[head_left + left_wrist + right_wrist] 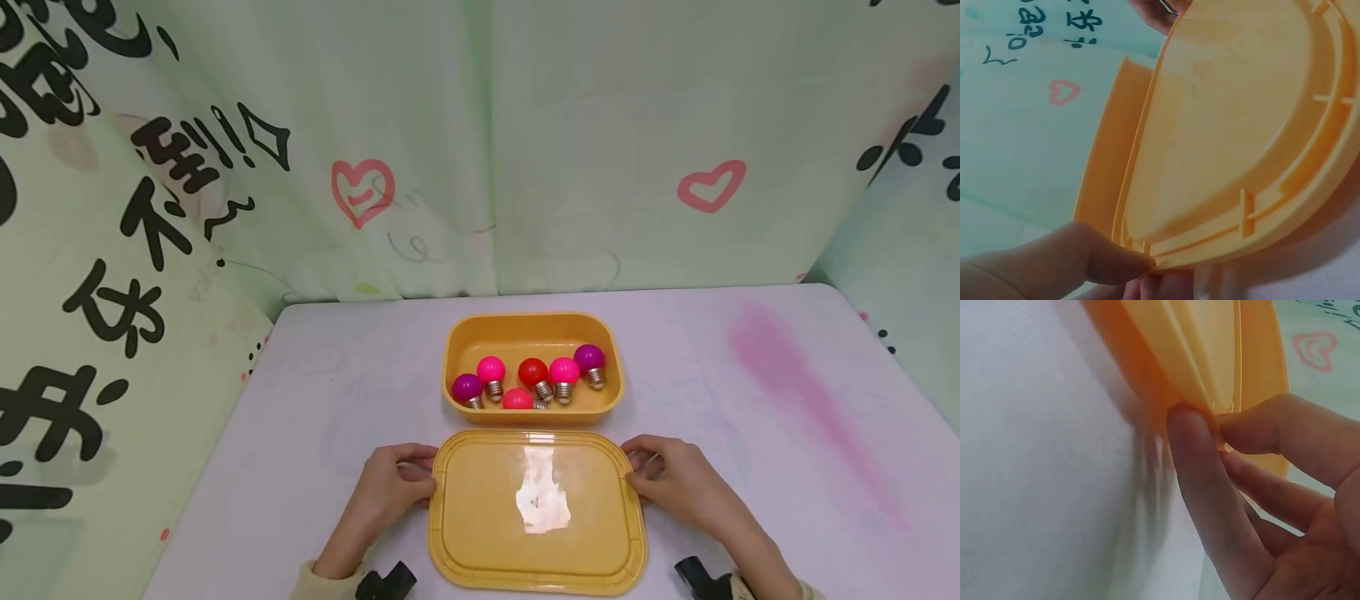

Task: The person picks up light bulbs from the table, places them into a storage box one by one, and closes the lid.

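Note:
A yellow plastic lid [480,517] is held between both hands in front of a yellow box [532,418]. My left hand [390,490] pinches the lid's left edge, its thumb [1116,259] on the rim in the left wrist view. On the opposite edge, my right hand [682,483] pinches the rim between thumb and fingers [1254,432]. Several small bulbs with metal screw bases lie in the box: a purple bulb [467,387] at its left, a red bulb [532,372] near the middle, another purple bulb [589,358] at its right, and pink ones between.
A white table [360,367] with a pink smear [795,383] on its right side carries the box. Pale green curtains [585,167] with hearts and black writing hang behind it and along the left and right sides.

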Motion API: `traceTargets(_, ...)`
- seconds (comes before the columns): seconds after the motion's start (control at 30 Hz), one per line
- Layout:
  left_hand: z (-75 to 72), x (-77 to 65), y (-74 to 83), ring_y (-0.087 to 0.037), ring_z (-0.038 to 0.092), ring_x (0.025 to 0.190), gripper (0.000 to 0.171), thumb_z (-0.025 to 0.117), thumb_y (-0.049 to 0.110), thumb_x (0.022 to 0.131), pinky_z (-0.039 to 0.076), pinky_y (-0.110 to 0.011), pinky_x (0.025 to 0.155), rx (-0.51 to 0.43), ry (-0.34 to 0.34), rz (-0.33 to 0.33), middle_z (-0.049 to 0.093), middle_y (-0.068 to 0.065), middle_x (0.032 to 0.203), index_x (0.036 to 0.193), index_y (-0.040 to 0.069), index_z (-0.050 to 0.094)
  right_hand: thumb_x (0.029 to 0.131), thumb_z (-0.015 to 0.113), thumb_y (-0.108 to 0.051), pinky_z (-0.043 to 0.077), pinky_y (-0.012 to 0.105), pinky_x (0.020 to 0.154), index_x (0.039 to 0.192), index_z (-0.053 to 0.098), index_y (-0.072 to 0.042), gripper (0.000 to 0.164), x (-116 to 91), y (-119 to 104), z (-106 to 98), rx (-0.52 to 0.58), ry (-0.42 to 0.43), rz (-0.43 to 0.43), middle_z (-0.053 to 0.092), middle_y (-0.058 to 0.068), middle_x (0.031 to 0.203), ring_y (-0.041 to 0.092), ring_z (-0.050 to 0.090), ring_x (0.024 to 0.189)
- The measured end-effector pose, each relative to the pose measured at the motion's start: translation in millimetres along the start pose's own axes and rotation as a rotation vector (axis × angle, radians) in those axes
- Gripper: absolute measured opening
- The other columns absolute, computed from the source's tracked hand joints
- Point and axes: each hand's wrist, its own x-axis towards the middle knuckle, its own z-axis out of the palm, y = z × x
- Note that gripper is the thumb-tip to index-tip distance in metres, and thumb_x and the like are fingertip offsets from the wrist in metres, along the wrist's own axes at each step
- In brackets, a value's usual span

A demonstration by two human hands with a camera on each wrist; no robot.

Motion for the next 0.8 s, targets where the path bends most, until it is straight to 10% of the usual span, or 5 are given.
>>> traceTargets(0.8,-14.5,4.1,29.3,-0.020,0.066,0.078,0.032,0.065,-0.001,0.081,0.061,-0.034,0.065,-0.057,0.084,0.050,0.068,-0.011,0.098,0.113,0.001,0.070,0.090,0.070,-0.007,0.058,0.025,0.061,0.125,0.061,0.007,0.039,-11.4,-32.2,-32.9,0.009,0.102,-0.117,0.073,0.011,0.098,0.012,0.068,0.073)
